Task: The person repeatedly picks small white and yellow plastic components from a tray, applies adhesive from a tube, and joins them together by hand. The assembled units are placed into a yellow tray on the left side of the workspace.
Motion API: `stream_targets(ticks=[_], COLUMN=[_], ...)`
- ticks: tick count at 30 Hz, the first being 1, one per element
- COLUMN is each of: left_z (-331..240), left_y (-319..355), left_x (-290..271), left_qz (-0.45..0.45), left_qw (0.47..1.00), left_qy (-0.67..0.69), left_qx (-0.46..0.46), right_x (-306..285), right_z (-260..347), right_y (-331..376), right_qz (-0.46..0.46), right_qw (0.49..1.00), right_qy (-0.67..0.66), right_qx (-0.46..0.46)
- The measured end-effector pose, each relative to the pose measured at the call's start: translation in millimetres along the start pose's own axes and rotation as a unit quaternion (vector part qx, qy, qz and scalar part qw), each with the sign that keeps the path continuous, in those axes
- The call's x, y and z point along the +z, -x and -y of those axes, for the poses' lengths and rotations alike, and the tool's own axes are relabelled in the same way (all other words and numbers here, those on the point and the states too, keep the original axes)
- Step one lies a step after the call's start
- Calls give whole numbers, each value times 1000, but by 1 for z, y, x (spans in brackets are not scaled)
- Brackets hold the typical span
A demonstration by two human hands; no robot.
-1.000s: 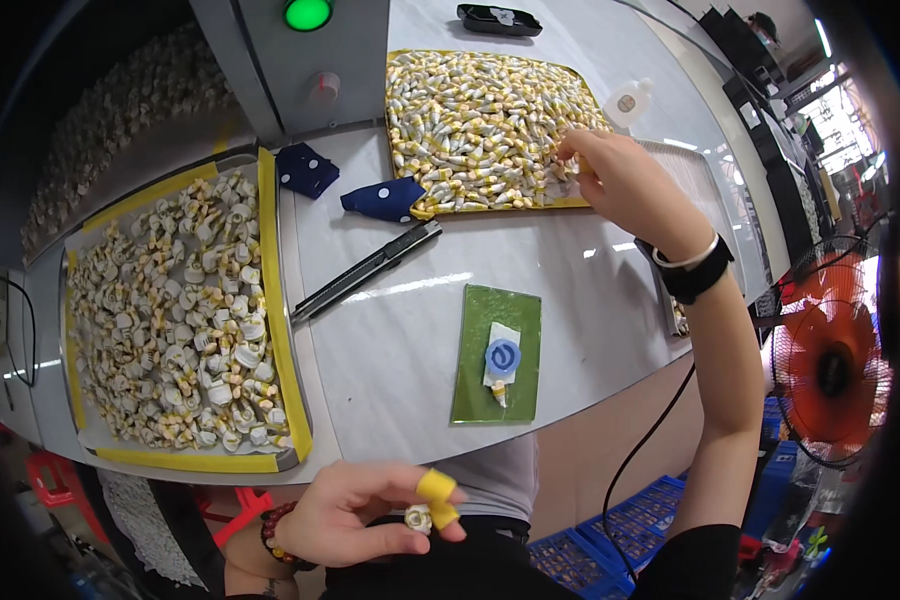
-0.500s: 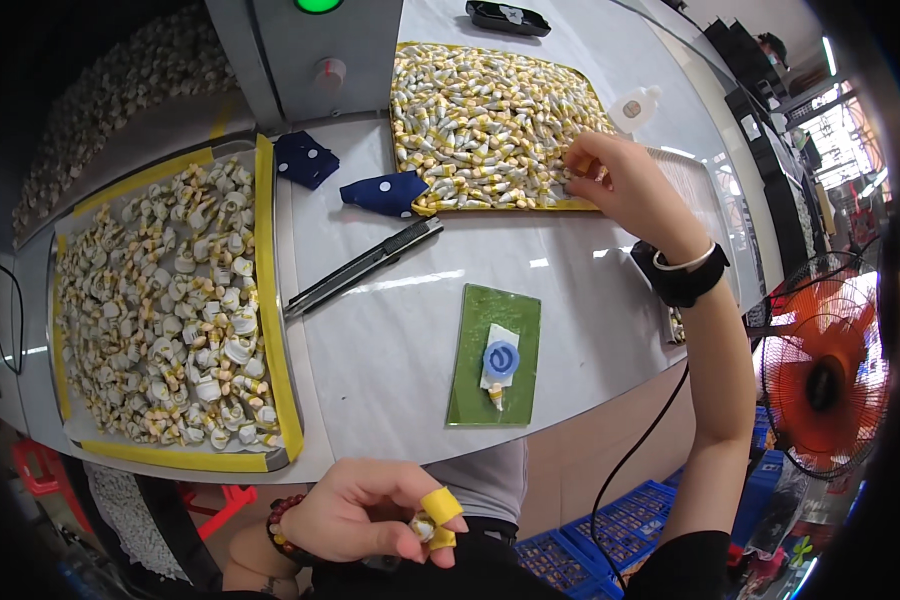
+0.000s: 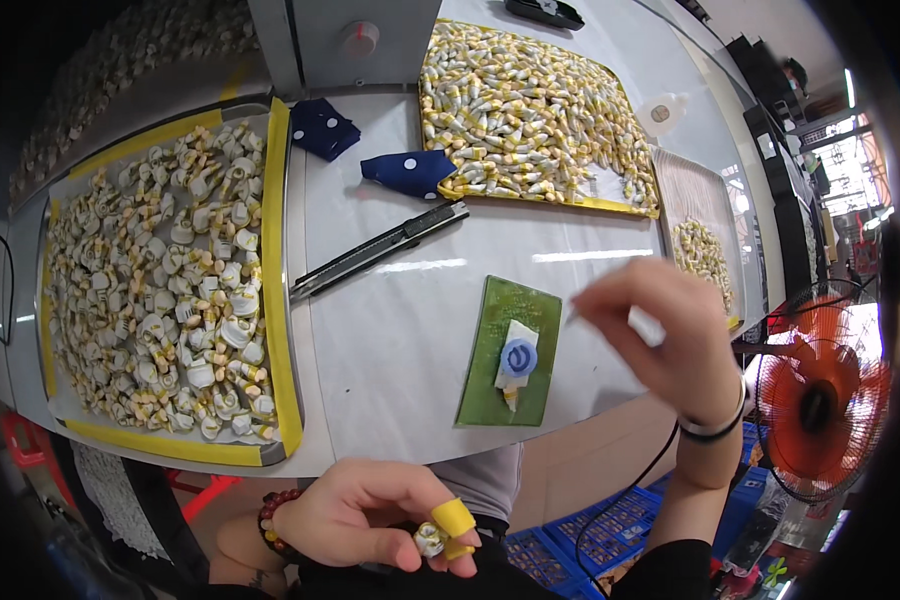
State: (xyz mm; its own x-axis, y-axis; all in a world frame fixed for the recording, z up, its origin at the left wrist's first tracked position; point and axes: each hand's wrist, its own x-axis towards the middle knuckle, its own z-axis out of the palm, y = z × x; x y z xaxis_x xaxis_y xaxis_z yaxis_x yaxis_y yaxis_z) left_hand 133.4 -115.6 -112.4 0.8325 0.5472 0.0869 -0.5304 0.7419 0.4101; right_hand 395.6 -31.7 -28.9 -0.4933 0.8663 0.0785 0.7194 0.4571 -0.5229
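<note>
My left hand (image 3: 365, 520) is low, below the table's near edge. Its fingers, with yellow finger covers on them, are closed on a small white and yellow part (image 3: 430, 540). My right hand (image 3: 660, 335) is blurred above the table's near right side, just right of a green mat (image 3: 490, 390). Its fingertips are pinched together; I cannot see whether anything is between them. A white piece with a round blue cap (image 3: 517, 358) lies on the mat. A far tray (image 3: 610, 206) is full of small white and yellow parts.
A large yellow-edged tray (image 3: 275, 300) of white and yellow parts is at the left. A black utility knife (image 3: 380, 250) and two blue dotted cloths (image 3: 410, 170) lie mid-table. A smaller tray (image 3: 675, 185) is at the right, with an orange fan (image 3: 820, 405) beyond the edge and blue crates (image 3: 610, 520) below.
My right hand has come back from the far tray toward me and now hovers by the green mat. My left hand has stayed low with the small part.
</note>
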Motion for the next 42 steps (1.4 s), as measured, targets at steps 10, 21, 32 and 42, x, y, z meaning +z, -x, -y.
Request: stream_targets(ticks=[10,21,32,42], left_z=[0,7,2,2], left_y=[-16,-12,-21,-26], left_x=[13,3,5,7], left_qz=[-234,-136,-129,-134], left_qw=[969,979,897,863], left_qy=[-69,-136,-416,-481], left_qx=[28,74,75,79], right_x=[21,43,37,40], right_z=[9,28,24,24], right_y=[13,-1,0,1], right_qz=[-6,47,62,43], right_qw=[992,972,990,973], right_qy=[56,198,64,162], right_qx=[-111,-117,-110,-156])
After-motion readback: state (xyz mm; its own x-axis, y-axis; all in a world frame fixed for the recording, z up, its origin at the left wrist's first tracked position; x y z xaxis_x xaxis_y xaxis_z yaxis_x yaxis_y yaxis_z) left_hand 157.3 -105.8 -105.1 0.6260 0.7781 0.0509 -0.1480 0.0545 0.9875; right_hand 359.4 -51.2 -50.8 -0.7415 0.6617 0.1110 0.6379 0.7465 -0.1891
